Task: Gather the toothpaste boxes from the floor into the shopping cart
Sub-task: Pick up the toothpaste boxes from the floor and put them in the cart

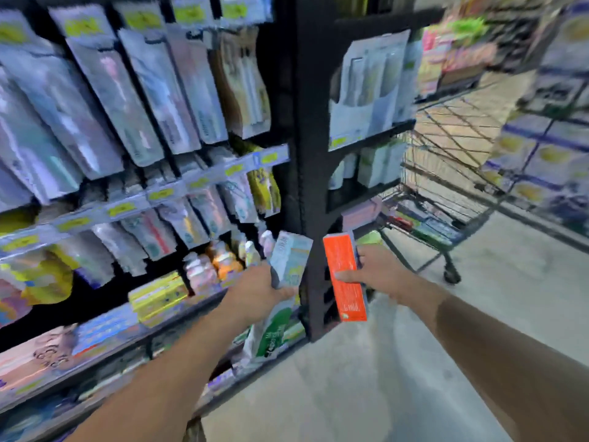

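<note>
Fingers [288, 290] of the left hand [255, 293] are curled round a pale blue cardboard toothpaste box [291, 258], while an orange rectangular toothpaste box [345, 277] is gripped by the right hand [379, 272]. Both boxes are held up off the grey floor [366, 378], beside the black store shelving [310, 154]. A black wire shopping cart [446, 173], already loaded with several boxes, is seen ahead on the right; these two are judged not yet delivered. Whether more remain on the floor cannot be told.

Orange box [345, 275]; pale blue box [291, 260]; black shelving [310, 122].
</note>
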`<state>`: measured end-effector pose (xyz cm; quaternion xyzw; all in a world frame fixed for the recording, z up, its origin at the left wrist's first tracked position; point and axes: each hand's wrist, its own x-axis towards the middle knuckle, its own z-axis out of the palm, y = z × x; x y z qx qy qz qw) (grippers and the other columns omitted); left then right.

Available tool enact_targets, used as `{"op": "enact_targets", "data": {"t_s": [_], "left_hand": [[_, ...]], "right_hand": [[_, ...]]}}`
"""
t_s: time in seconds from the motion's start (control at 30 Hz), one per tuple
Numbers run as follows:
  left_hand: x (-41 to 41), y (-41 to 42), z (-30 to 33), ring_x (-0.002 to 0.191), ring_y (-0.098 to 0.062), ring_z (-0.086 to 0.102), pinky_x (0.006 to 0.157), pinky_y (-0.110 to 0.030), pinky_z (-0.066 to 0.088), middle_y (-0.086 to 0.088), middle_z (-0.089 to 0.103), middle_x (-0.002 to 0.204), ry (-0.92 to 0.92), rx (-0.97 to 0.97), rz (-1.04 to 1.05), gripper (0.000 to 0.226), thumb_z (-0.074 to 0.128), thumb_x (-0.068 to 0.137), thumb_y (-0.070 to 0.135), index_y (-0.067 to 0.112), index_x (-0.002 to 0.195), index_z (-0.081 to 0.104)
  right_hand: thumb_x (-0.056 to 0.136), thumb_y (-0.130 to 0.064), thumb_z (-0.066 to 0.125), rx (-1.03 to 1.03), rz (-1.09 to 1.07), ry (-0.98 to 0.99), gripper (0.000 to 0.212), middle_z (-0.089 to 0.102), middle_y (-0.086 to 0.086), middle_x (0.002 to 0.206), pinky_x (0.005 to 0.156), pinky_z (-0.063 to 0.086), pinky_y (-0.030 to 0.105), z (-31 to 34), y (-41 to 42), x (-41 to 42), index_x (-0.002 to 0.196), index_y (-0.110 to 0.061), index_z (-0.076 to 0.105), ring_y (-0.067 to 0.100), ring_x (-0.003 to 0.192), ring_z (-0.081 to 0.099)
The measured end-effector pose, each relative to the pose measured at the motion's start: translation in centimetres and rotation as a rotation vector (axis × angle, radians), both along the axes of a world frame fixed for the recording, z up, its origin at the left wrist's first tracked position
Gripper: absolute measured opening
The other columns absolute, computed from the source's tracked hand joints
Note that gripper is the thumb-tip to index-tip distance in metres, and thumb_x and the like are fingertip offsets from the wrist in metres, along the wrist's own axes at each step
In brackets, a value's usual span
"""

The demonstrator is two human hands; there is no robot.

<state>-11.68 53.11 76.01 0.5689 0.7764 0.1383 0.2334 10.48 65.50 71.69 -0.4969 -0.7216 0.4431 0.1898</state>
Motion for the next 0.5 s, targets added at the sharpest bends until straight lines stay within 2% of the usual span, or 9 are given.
{"op": "enact_targets", "data": {"t_s": [0.1,0.17,0.2,0.27,0.33,0.43,0.5], "left_hand": [[6.6,6.1,-0.4,0.073,-0.016,0.050,0.059,-0.029,0.035,-0.003,0.053,0.084,-0.036,0.013,-0.100,0.042,0.067,0.086,0.050,0.015,0.087,0.046],[10.9,10.0,-0.6,0.079,-0.020,0.053,0.064,-0.033,0.040,-0.004,0.056,0.089,-0.038,0.022,-0.158,0.046,0.068,0.083,0.054,0.015,0.089,0.046],[13.0,11.9,-0.8,0.083,-0.021,0.055,0.067,-0.034,0.043,-0.004,0.057,0.092,-0.046,0.033,-0.180,0.046,0.069,0.082,0.055,0.016,0.089,0.047],[17.1,15.2,-0.8,0.093,-0.022,0.060,0.072,-0.034,0.047,-0.002,0.061,0.102,-0.075,0.053,-0.230,0.045,0.070,0.081,0.054,0.016,0.100,0.053],[20.7,17.9,-0.8,0.097,-0.016,0.062,0.074,-0.029,0.047,0.004,0.064,0.107,-0.124,0.077,-0.293,0.045,0.070,0.081,0.051,0.020,0.112,0.058],[25.0,21.8,-1.4,0.094,-0.007,0.064,0.081,-0.032,0.054,0.011,0.069,0.107,-0.190,0.085,-0.379,0.044,0.071,0.077,0.052,0.027,0.111,0.062],[27.4,24.3,-2.0,0.092,-0.008,0.066,0.078,-0.032,0.056,0.011,0.069,0.106,-0.198,0.064,-0.412,0.043,0.072,0.077,0.050,0.026,0.111,0.062]], "right_hand": [[0.068,-0.026,0.089,0.004,-0.111,0.021,0.025,0.071,0.000,0.077,0.072,0.057,0.035,0.6,3.2,7.7,0.081,-0.013,0.071,0.014,0.069,0.065],[0.069,-0.025,0.087,0.001,-0.191,0.012,0.028,0.069,0.004,0.073,0.056,0.053,0.026,1.1,5.0,12.6,0.084,-0.008,0.072,0.013,0.061,0.061],[0.068,-0.028,0.088,-0.003,-0.232,0.012,0.031,0.070,0.007,0.073,0.054,0.052,0.028,1.3,5.7,15.0,0.085,-0.008,0.072,0.017,0.060,0.063],[0.059,-0.040,0.088,-0.016,-0.312,0.042,0.041,0.073,0.010,0.078,0.062,0.057,0.044,1.6,7.0,19.5,0.083,-0.012,0.072,0.030,0.071,0.071],[0.050,-0.046,0.086,-0.035,-0.393,0.068,0.048,0.074,0.008,0.081,0.075,0.059,0.053,1.6,8.0,23.9,0.082,-0.014,0.072,0.031,0.082,0.072],[0.051,-0.046,0.088,-0.082,-0.505,0.106,0.051,0.075,0.004,0.087,0.082,0.058,0.051,1.2,8.8,29.3,0.088,-0.014,0.073,0.024,0.085,0.072],[0.047,-0.052,0.087,-0.105,-0.570,0.122,0.061,0.075,0.001,0.091,0.083,0.059,0.049,0.8,9.6,32.0,0.094,-0.016,0.073,0.021,0.087,0.072]]}}
